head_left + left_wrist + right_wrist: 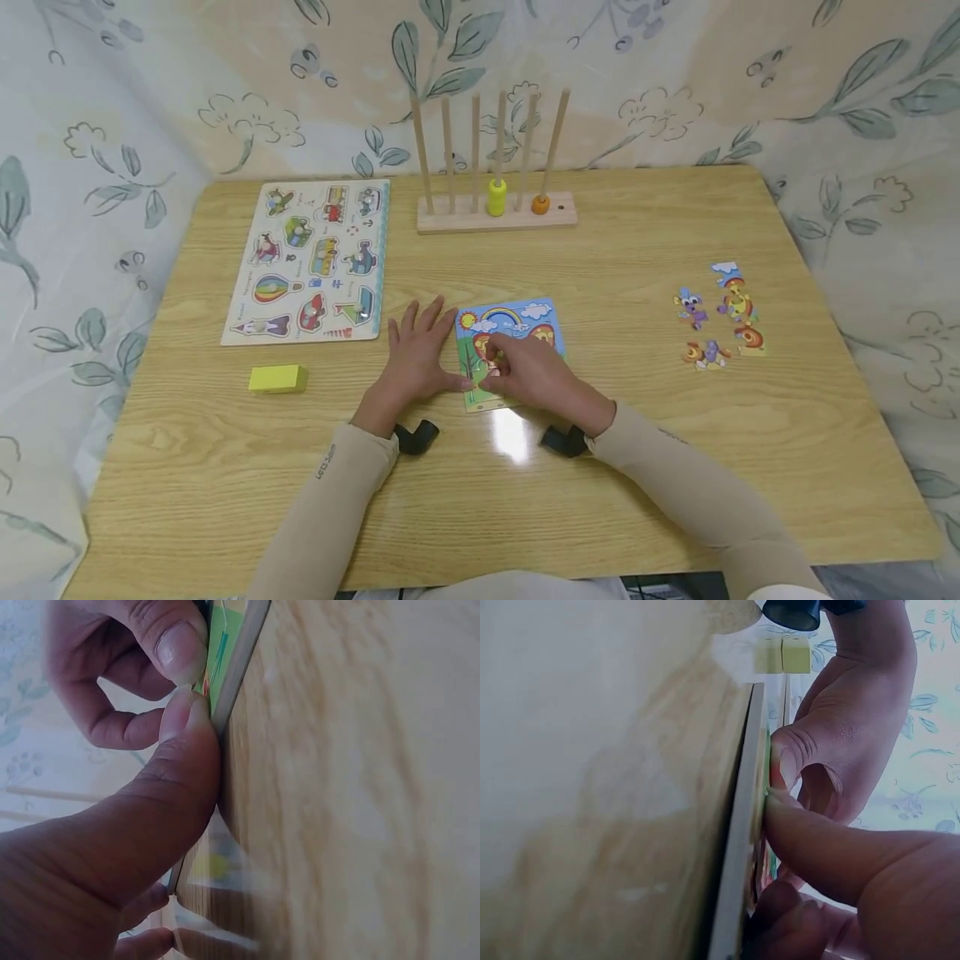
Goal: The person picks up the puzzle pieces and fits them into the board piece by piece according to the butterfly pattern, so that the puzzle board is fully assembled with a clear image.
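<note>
A pale wall covering printed with blue-green leaves [337, 125] backs a wood-grained bench [180, 467]. A small, colourful square puzzle board with a rainbow [504, 315] lies at its middle. The left hand [416, 358] spreads its fingers on the left, thumb touching the board. The right hand [536, 371] curls its fingers over the board, thumb pressed down beside the left thumb; whether it pinches a piece cannot be told. Loose cartoon-animal puzzle pieces [737, 307] lie well apart, right.
</note>
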`<state>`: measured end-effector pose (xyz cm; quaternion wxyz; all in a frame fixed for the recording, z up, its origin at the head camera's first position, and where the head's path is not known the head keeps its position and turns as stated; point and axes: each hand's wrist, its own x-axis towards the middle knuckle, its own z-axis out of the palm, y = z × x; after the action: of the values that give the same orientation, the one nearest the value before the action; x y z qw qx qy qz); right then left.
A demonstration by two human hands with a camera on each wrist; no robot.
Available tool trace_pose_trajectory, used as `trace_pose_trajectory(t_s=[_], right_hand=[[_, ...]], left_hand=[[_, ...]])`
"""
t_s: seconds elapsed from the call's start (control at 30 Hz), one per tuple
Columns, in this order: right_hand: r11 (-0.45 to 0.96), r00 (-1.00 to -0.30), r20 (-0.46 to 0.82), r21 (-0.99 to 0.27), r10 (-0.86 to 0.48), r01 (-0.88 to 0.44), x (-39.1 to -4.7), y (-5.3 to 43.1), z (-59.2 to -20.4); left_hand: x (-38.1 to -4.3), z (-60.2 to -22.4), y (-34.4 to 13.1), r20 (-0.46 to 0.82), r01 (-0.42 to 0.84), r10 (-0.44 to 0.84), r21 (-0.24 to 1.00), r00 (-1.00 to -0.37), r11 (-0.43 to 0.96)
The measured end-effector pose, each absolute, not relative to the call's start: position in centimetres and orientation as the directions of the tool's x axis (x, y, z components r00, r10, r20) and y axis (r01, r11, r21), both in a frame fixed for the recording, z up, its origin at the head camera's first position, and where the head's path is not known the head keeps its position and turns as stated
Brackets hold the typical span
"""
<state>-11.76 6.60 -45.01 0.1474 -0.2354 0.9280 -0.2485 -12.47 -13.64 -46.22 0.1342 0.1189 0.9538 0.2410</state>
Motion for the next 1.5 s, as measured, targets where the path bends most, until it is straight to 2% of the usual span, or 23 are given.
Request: trace_pose_trajectory(t_s=[0.2,0.3,0.4,0.47,0.57,0.67,0.77,0.9,1.1,1.3,1.4,1.5], right_hand=[[0.774,-0.856,-0.151,-0.524,-0.494,-0.354,-11.8,6.7,-45.2],[0.754,-0.848,-0.163,-0.561,-0.504,-0.341,-11.7,7.4,-45.1],[0.746,-0.86,-0.178,-0.599,-0.478,-0.291,-12.2,9.4,-44.6],[0.767,-0.89,-0.187,-0.598,-0.415,-0.232,-12.9,11.8,-43.8],[0.838,-0.944,-0.177,-0.524,-0.279,-0.149,-14.6,16.8,-42.4],[0.909,-0.969,-0.187,-0.411,-0.159,-0.069,-16.4,22.5,-41.4],[0.95,-0.961,-0.266,-0.311,-0.076,0.011,-17.6,27.0,-41.1],[0.966,-0.939,-0.345,-0.244,-0.003,0.087,-18.0,30.0,-41.7],[0.948,-0.957,-0.29,-0.306,-0.001,0.092,-18.1,30.0,-42.8],[0.922,-0.97,-0.24,-0.382,-0.027,0.069,-17.7,27.0,-41.8],[0.885,-0.976,-0.193,-0.465,-0.103,-0.002,-17.2,23.6,-40.8],[0.808,-0.949,-0.186,-0.58,-0.256,-0.104,-16.6,19.2,-40.6]], left_hand=[[-12.7,-46.0,-13.5,-0.206,0.172,0.304,0.486,-0.93,0.857],[-12.7,-45.9,-13.5,-0.217,0.17,0.305,0.482,-0.927,0.859],[-12.6,-45.8,-13.5,-0.232,0.161,0.303,0.481,-0.924,0.862],[-12.5,-45.7,-13.5,-0.241,0.153,0.299,0.482,-0.923,0.862],[-12.5,-45.8,-13.6,-0.248,0.14,0.29,0.486,-0.924,0.863],[-12.5,-45.9,-13.8,-0.244,0.138,0.288,0.489,-0.926,0.861],[-12.5,-46.1,-13.9,-0.238,0.141,0.287,0.49,-0.928,0.86],[-12.4,-46.3,-13.9,-0.233,0.149,0.296,0.497,-0.926,0.855],[-12.5,-46.4,-13.9,-0.213,0.16,0.301,0.505,-0.929,0.849],[-12.5,-46.3,-13.9,-0.225,0.151,0.299,0.507,-0.927,0.849],[-12.5,-46.3,-13.9,-0.225,0.153,0.302,0.509,-0.927,0.847],[-12.5,-46.3,-13.9,-0.233,0.148,0.3,0.506,-0.925,0.85]])
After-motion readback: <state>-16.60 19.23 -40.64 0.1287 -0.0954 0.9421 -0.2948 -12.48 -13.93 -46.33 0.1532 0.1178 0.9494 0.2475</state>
